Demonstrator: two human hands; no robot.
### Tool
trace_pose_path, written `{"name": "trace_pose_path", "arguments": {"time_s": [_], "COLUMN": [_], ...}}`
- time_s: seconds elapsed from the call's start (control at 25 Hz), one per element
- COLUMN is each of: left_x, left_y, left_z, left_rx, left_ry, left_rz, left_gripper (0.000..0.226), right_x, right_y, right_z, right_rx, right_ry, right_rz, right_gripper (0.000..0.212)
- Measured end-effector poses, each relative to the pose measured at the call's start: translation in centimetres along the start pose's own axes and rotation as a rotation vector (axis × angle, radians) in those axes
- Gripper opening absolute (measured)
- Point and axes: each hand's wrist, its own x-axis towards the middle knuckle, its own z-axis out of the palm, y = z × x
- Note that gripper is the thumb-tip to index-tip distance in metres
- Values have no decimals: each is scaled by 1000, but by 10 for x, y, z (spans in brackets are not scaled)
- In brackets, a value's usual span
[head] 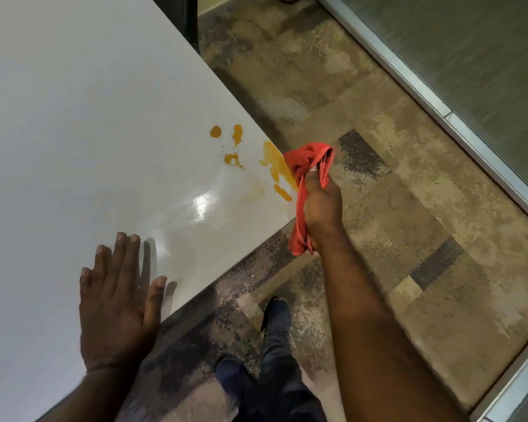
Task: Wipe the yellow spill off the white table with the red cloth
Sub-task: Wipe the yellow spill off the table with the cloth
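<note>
— Where's the cloth (307,190)?
— Bunched in my right hand (322,205) at the table (73,117) edge, long axis running toward me, by the spill (276,166).
— Left hand (118,303)?
— Flat, fingers spread.

Both forearms are bare, with no sleeves in view down to the frame's lower edge. The left hand (116,303) and right hand (322,205) wear no gloves, rings or watch. Fingernails are short. Below, the legs wear dark blue trousers (275,373) and dark shoes (276,309).
</note>
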Motion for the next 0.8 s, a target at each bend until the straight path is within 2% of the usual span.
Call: {"name": "trace_pose_path", "arguments": {"time_s": [0.12, 0.2, 0.28, 0.4, 0.52, 0.64, 0.8], "left_x": [0, 1, 2, 1, 9, 38, 98], "left_y": [-1, -2, -1, 3, 8, 21, 40], "left_z": [-1, -1, -2, -4, -8, -12, -6], "left_rx": [9, 16, 7, -2, -61, -167, -208], "left_ry": [-35, -56, -69, -67, -15, 81, 97], "left_rz": [-13, -16, -21, -23, -119, -178, -103], "left_gripper": [68, 69, 69, 69, 71, 70, 71], "right_x": [12, 11, -4, -38, -34, -9, -3], "right_y": [-13, -17, -10, 3, 6, -18, -23], "right_z": [-1, 4, 8, 1, -6, -3, -12], "right_rx": [-192, -350, -439, -434, -359, -365, -375], "right_ry": [-105, -60, 17, 86, 55, -69, -218], "right_rz": [-58, -124, -167, -234, -172, -172, -233], "right_gripper": [39, 47, 42, 45, 52, 50, 35]}}
